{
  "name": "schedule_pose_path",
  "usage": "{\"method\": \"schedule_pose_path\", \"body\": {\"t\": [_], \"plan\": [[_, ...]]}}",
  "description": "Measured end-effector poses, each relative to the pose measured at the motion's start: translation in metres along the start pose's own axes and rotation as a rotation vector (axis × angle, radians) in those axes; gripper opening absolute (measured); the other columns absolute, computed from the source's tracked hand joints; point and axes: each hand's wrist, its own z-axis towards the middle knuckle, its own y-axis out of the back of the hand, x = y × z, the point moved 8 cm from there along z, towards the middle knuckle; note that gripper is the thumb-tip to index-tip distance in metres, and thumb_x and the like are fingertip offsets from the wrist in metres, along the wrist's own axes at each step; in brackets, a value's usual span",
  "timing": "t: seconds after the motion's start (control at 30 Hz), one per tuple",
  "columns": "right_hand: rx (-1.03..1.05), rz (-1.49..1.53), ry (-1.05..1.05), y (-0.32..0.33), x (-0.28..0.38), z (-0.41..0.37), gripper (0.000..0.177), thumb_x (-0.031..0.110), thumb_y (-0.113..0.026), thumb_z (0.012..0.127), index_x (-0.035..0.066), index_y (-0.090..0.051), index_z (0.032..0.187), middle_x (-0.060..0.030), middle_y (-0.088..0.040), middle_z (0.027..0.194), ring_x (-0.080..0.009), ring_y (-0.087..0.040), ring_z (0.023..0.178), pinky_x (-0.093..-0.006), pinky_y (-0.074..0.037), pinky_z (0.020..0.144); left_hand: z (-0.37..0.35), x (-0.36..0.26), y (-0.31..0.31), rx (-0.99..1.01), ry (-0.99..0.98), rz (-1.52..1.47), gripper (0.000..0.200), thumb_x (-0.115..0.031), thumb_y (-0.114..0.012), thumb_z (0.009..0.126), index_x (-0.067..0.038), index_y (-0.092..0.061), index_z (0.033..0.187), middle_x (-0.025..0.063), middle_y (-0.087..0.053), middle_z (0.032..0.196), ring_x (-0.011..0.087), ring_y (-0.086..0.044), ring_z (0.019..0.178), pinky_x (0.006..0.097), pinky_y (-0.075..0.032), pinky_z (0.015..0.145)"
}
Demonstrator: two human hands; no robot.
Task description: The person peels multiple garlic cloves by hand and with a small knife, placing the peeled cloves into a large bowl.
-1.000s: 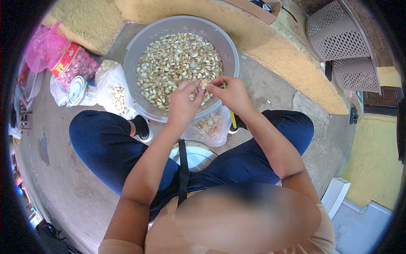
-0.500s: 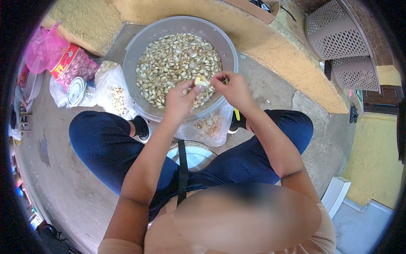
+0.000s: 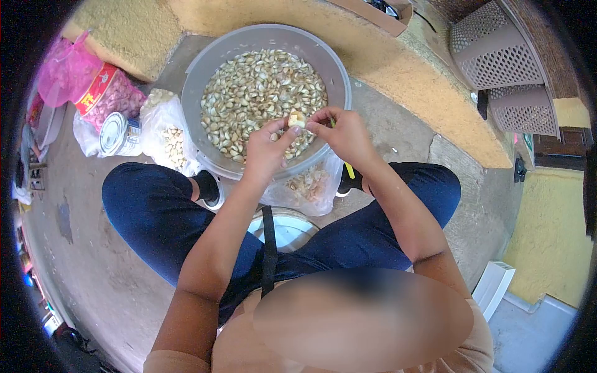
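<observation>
Above the near side of a big grey tub (image 3: 191,118), my left hand (image 3: 268,147) pinches a pale garlic clove (image 3: 297,119) between thumb and fingers. My right hand (image 3: 346,138) is closed beside it, fingertips touching the clove's right side. A slim tool with a yellow-green handle (image 3: 349,170) runs under my right hand; its working end is hidden. Many unpeeled-looking garlic cloves (image 3: 261,93) fill the tub, seemingly in water. Below the tub's near rim, a clear plastic bag (image 3: 317,202) holds papery skins (image 3: 306,185).
Left of the tub stand a white bag of peeled cloves (image 3: 174,148), a tin can (image 3: 118,135) and a pink mesh sack (image 3: 115,102). A low yellow wall (image 3: 410,105) runs behind. Perforated baskets (image 3: 504,62) are at upper right. My legs flank a round white lid-like object (image 3: 286,230).
My right hand has moved slightly left and down, bringing its fingertips against the garlic clove. The clove looks turned a little in my left hand.
</observation>
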Motion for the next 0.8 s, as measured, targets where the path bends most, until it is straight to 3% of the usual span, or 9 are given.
{"method": "schedule_pose_path", "body": {"t": [0.07,0.17,0.27,0.37,0.47,0.67,0.8], "plan": [[0.028,-0.045,0.045,-0.002,0.008,-0.001,0.017,0.014,-0.061,0.074,0.000,-0.060,0.084,-0.0092,-0.060,0.072,-0.0143,-0.053,0.064,-0.0275,-0.042,0.061,-0.003,-0.005,-0.001,-0.014,-0.022,0.025,0.031,-0.023,-0.064,0.074,-0.003,-0.060,0.097,0.0014,-0.056,0.070,0.0050,-0.045,0.045,0.0193,-0.036,0.036],[-0.002,-0.098,0.185,-0.006,0.012,-0.003,0.015,0.013,-0.056,0.075,0.000,-0.058,0.081,-0.0176,-0.059,0.075,-0.0295,-0.058,0.069,-0.0355,-0.044,0.062,0.000,-0.001,-0.001,-0.011,-0.019,0.088,0.030,-0.025,-0.062,0.076,-0.003,-0.060,0.096,0.0013,-0.054,0.066,0.0053,-0.044,0.044,0.0197,-0.035,0.035],[0.055,-0.119,0.196,-0.009,0.007,0.000,0.015,0.013,-0.054,0.077,-0.001,-0.057,0.083,-0.0189,-0.058,0.076,-0.0299,-0.057,0.070,-0.0359,-0.043,0.063,-0.001,0.000,-0.004,0.017,0.024,0.025,0.029,-0.027,-0.059,0.078,-0.003,-0.060,0.095,0.0010,-0.052,0.062,0.0054,-0.043,0.045,0.0197,-0.035,0.035],[0.207,-0.026,0.143,-0.013,-0.002,0.004,0.012,0.011,-0.053,0.080,0.000,-0.055,0.085,-0.0068,-0.056,0.071,-0.0137,-0.051,0.064,-0.0293,-0.043,0.060,0.000,0.010,-0.008,0.097,0.108,-0.066,0.027,-0.028,-0.055,0.081,-0.002,-0.059,0.090,0.0003,-0.051,0.062,0.0054,-0.044,0.048,0.0195,-0.034,0.035],[0.321,0.075,0.013,-0.010,-0.001,0.002,0.013,0.012,-0.052,0.081,0.000,-0.054,0.084,-0.0027,-0.052,0.065,-0.0094,-0.046,0.056,-0.0264,-0.040,0.052,0.000,0.011,-0.015,0.227,0.103,-0.158,0.027,-0.029,-0.053,0.082,-0.003,-0.058,0.085,-0.0003,-0.050,0.063,0.0056,-0.045,0.050,0.0190,-0.033,0.035],[0.233,-0.030,0.170,-0.004,0.000,0.005,0.008,0.009,-0.051,0.082,0.002,-0.053,0.085,0.0004,-0.047,0.060,-0.0058,-0.042,0.051,-0.0218,-0.036,0.045,-0.006,0.015,-0.024,0.394,0.189,-0.279,0.025,-0.029,-0.052,0.083,-0.005,-0.057,0.086,0.0001,-0.050,0.068,0.0052,-0.043,0.052,0.0184,-0.030,0.034],[0.220,0.010,0.187,-0.003,0.002,0.003,0.008,0.008,-0.051,0.082,0.002,-0.053,0.086,0.0006,-0.050,0.063,-0.0062,-0.043,0.051,-0.0220,-0.037,0.045,-0.009,0.011,-0.023,0.384,0.247,-0.296,0.023,-0.028,-0.052,0.083,-0.005,-0.056,0.086,0.0001,-0.050,0.069,0.0046,-0.043,0.051,0.0177,-0.028,0.034]]}}
